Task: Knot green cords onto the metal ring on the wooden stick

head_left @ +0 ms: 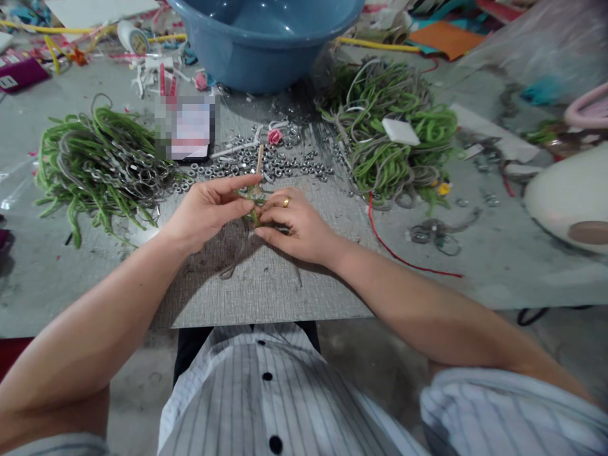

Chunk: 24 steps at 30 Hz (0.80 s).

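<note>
centrally, green cord (253,216), between left fingers (239,208) and right fingers (274,214)

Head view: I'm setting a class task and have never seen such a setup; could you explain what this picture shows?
There is no machine here: a person works with two bare hands, and a camera worn on the head looks forward and down at them. The left hand and the right hand meet over the grey table, pinching a bit of green cord between them. A thin pale stick juts up at the left hand's fingertips. Beyond lie scattered small metal rings, a pink rose and a blue basin. Green and grey cords lie heaped on both sides: a left heap and a right heap.
</note>
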Each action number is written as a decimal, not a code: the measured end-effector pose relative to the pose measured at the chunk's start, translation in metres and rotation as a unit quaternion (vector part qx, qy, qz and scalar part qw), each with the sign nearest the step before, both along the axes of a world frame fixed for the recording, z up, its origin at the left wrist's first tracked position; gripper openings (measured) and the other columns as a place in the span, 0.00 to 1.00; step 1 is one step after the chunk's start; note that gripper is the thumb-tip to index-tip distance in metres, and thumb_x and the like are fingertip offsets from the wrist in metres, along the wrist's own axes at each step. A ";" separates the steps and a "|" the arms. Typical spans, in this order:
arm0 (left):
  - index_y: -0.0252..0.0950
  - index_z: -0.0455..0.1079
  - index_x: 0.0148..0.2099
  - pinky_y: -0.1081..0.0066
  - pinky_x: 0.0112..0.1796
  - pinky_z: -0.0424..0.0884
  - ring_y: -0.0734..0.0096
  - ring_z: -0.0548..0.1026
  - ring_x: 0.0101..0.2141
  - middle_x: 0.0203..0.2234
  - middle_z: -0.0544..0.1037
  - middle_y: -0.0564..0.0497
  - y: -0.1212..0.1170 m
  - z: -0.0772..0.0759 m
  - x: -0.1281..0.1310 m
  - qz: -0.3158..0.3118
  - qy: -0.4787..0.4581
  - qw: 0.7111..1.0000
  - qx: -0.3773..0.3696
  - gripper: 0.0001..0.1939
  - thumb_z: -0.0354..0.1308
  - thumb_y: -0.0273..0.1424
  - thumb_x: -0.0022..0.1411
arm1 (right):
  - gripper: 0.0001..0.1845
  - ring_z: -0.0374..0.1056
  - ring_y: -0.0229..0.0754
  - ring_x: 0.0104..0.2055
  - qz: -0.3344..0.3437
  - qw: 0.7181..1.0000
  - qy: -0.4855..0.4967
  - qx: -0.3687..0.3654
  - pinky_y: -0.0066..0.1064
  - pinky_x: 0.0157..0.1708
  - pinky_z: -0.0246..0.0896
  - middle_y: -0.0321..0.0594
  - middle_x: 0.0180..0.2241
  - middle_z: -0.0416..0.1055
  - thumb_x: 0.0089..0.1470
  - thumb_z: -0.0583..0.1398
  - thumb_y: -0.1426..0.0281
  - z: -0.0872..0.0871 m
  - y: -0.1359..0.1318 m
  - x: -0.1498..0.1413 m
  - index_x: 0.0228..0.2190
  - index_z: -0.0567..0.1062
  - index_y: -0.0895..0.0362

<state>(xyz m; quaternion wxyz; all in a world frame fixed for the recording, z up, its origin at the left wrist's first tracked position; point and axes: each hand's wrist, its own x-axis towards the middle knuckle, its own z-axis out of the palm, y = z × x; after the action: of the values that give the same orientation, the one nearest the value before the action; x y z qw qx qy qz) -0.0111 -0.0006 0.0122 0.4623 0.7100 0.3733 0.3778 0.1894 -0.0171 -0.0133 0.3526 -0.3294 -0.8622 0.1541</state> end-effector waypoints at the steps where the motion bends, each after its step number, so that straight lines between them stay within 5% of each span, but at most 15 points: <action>1: 0.40 0.73 0.52 0.67 0.35 0.78 0.67 0.79 0.35 0.32 0.81 0.52 0.000 0.000 0.000 0.006 0.000 1.000 -0.008 0.17 0.60 0.30 0.60 | 0.14 0.67 0.46 0.43 -0.006 1.000 0.008 -0.012 0.42 0.46 0.58 0.42 0.34 0.75 0.60 0.56 0.59 0.000 0.000 0.001 0.31 0.75 0.54; 8: 0.37 0.75 0.47 0.68 0.31 0.74 0.70 0.76 0.29 0.25 0.77 0.53 -0.003 0.007 0.002 0.050 0.051 0.997 -0.005 0.13 0.61 0.31 0.59 | 0.19 0.67 0.41 0.33 -0.068 0.992 0.074 -0.081 0.36 0.37 0.58 0.38 0.28 0.73 0.62 0.51 0.54 0.002 0.004 0.003 0.32 0.73 0.54; 11: 0.37 0.76 0.42 0.68 0.32 0.72 0.70 0.74 0.30 0.26 0.75 0.51 -0.005 0.008 0.003 0.110 0.137 0.980 0.097 0.10 0.58 0.32 0.60 | 0.21 0.66 0.39 0.31 -0.083 0.989 0.094 -0.075 0.34 0.34 0.57 0.36 0.26 0.72 0.62 0.51 0.52 0.002 0.005 0.004 0.32 0.73 0.55; 16: 0.39 0.72 0.46 0.69 0.33 0.72 0.73 0.72 0.32 0.39 0.71 0.48 -0.007 0.004 0.001 0.213 0.185 0.905 0.317 0.15 0.57 0.25 0.55 | 0.20 0.67 0.41 0.34 -0.096 0.993 0.057 -0.050 0.35 0.37 0.55 0.37 0.28 0.74 0.62 0.52 0.54 0.000 0.006 0.005 0.32 0.75 0.55; 19: 0.39 0.67 0.52 0.74 0.26 0.70 0.80 0.70 0.26 0.48 0.70 0.46 -0.013 0.005 0.002 0.170 0.172 0.910 0.336 0.21 0.52 0.22 0.55 | 0.19 0.67 0.41 0.34 -0.101 0.994 0.030 -0.039 0.35 0.38 0.54 0.36 0.28 0.74 0.63 0.52 0.55 -0.001 0.006 0.005 0.32 0.74 0.54; 24: 0.39 0.63 0.57 0.76 0.32 0.73 0.69 0.75 0.42 0.54 0.69 0.42 -0.023 0.009 0.011 -0.020 0.169 0.933 0.317 0.26 0.49 0.20 0.56 | 0.19 0.65 0.42 0.33 -0.108 0.994 0.005 -0.026 0.36 0.36 0.53 0.37 0.27 0.73 0.63 0.50 0.58 0.000 0.005 0.001 0.29 0.73 0.54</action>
<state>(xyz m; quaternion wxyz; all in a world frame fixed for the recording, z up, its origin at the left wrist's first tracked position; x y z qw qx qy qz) -0.0005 -0.0240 0.0208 0.1506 0.8803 0.2927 0.3417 0.1905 -0.0117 -0.0131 0.3624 -0.4292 -0.8155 0.1393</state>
